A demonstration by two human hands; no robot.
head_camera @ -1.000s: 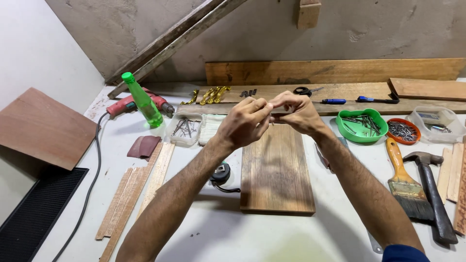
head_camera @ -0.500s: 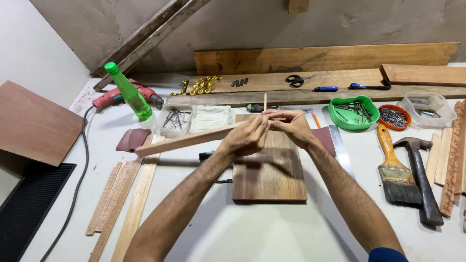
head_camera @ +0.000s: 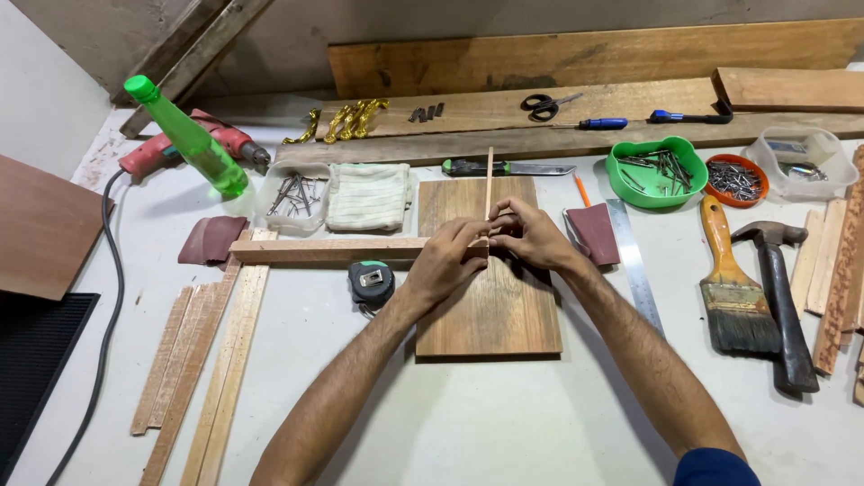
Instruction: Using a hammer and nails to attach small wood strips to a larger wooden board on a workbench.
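Note:
Both of my hands meet over a rectangular wooden board (head_camera: pixel 490 315) lying flat on the white table. My left hand (head_camera: pixel 447 261) grips the end of a long wooden strip (head_camera: pixel 324 249) that runs off to the left. My right hand (head_camera: pixel 531 236) pinches a thin wooden stick (head_camera: pixel 489 180) that stands up from the joint, pointing away from me. The fingertips of both hands touch where the two pieces cross.
A tape measure (head_camera: pixel 371 281) lies left of the board, loose wood strips (head_camera: pixel 202 360) further left. A paintbrush (head_camera: pixel 731 288), hammer (head_camera: pixel 781 297) and steel ruler (head_camera: pixel 634 265) lie to the right. Bowls of nails (head_camera: pixel 657 171), a green bottle (head_camera: pixel 187 137), a drill (head_camera: pixel 171 148) and a knife (head_camera: pixel 504 167) sit behind.
My hands have come down from in front of me onto the board, bringing the long strip and the thin stick with them. The view has tilted down.

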